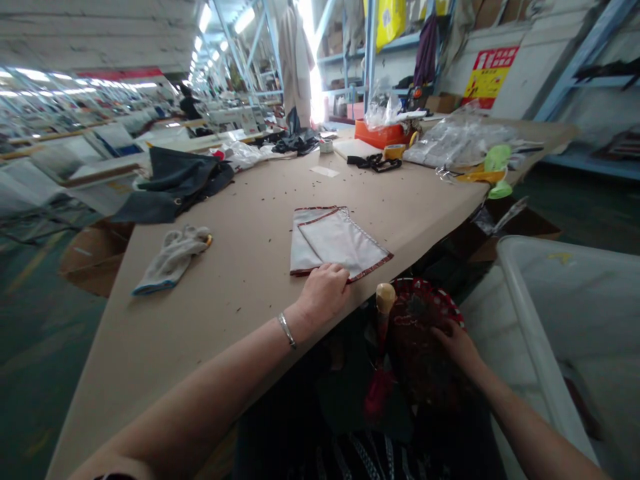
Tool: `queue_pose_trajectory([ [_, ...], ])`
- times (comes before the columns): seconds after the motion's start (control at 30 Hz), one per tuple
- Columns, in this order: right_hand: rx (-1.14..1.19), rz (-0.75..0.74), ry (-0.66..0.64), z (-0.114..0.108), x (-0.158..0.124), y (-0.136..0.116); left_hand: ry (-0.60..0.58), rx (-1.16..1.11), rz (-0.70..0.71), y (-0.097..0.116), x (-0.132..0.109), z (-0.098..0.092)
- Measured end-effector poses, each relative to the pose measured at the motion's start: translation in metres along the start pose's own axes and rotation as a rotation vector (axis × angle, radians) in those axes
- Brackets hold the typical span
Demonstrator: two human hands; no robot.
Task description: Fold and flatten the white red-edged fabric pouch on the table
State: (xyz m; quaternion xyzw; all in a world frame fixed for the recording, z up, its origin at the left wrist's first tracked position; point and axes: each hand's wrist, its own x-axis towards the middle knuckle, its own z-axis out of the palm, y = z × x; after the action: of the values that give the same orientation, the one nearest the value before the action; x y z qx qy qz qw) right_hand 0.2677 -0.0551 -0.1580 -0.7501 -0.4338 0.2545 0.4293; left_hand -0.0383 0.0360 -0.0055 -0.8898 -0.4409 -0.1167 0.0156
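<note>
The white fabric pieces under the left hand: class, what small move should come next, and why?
Probably the right hand lifts the dark red piece from the lap onto the table beside the white fabric pieces. The left hand rests on the stack's near edge, while the right touches that piece below the table edge.

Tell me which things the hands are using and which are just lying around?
In use:
white cloth pieces under the left hand
red patterned cloth at the right hand

Lying about:
grey glove
dark fabric
orange box
plastic bags
</note>
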Motion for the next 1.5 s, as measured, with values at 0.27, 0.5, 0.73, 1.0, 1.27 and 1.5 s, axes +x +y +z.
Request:
queue_pose_trajectory([
  [0.27,0.135,-0.470,-0.004,0.007,-0.005,-0.125,-0.001,-0.077,-0.095,-0.001,0.009,-0.002],
  [0.5,-0.461,-1.054,-0.361,0.040,-0.029,-0.252,0.259,-0.417,-0.272,0.000,-0.010,-0.021],
  [0.73,-0.886,-1.114,-0.410,0.067,-0.033,-0.255,0.347,-0.486,-0.224,-0.002,-0.050,-0.034],
  [1.0,-0.961,-0.989,-0.270,0.055,-0.040,-0.254,0.584,-0.567,-0.351,-0.004,-0.089,-0.040],
  [1.27,-0.746,-0.997,-0.317,0.038,-0.098,-0.241,0.661,-0.967,-0.724,0.000,-0.115,-0.013],
  [1.5,-0.616,-0.930,-0.406,0.021,-0.124,-0.174,0.206,-0.926,-0.616,0.017,-0.140,-0.012],
])
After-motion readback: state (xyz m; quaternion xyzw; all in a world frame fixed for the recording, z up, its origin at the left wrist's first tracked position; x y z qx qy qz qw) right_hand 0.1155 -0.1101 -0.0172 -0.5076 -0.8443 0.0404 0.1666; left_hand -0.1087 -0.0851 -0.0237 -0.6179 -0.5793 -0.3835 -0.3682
